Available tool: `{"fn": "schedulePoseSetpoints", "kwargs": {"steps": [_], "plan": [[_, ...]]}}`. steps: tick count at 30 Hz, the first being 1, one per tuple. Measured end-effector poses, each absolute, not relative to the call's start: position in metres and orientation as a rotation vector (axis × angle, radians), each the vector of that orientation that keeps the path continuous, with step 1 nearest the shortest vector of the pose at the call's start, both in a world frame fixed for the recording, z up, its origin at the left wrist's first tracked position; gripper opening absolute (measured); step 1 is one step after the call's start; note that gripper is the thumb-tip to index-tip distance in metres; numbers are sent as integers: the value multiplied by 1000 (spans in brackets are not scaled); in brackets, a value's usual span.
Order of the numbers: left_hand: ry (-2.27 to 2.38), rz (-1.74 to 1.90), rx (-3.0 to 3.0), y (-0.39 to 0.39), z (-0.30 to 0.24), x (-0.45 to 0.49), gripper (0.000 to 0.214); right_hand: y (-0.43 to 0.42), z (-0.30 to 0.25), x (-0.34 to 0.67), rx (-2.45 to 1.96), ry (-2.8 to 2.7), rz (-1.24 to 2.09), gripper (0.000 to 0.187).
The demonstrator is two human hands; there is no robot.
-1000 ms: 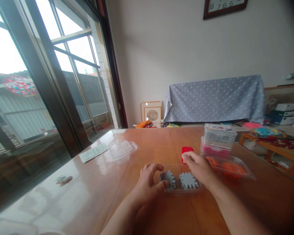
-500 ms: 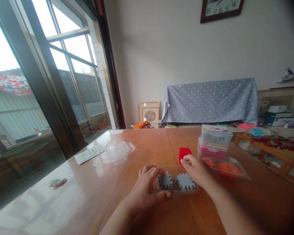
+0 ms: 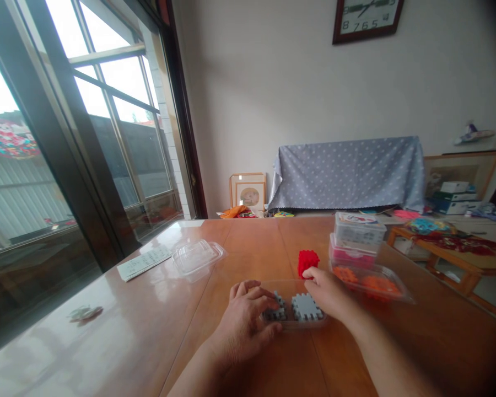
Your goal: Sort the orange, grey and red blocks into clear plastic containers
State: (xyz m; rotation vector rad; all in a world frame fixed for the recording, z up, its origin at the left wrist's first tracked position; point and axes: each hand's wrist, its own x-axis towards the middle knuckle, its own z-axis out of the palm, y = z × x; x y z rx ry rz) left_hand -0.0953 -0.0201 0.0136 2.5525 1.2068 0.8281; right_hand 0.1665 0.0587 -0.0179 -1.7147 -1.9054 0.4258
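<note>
My left hand [image 3: 248, 320] curls over the left of two grey notched plastic tiles [image 3: 278, 310], with its thumb at the tile's near edge. The other grey tile [image 3: 307, 307] lies beside it, uncovered, in a shallow clear plastic tray [image 3: 293, 291]. My right hand [image 3: 326, 293] rests just right of that tile, above the tray's far rim. Its fingertips touch the lower edge of a red bristly toy block [image 3: 308, 263], which stands on the wooden table [image 3: 248, 242]. I cannot tell whether those fingers grip the block.
Behind my right hand stand a lidded clear box [image 3: 359, 229] on a pink-filled box [image 3: 349, 255], beside a clear tray of orange pieces [image 3: 370, 284]. A clear plastic lid [image 3: 197, 259] and a printed card [image 3: 144, 263] lie to the left, near the window.
The whole view has swung slightly as my head turned. My left hand has come down over the left grey tile. The red block and right hand keep nearly the same places relative to the tray.
</note>
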Motion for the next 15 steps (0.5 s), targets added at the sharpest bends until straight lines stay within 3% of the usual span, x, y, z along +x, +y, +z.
{"fn": "schedulePoseSetpoints", "kwargs": {"steps": [15], "plan": [[1407,944,2331,-10,14,-104,25,63,-24,160,-1596,-1818,468,21]]}}
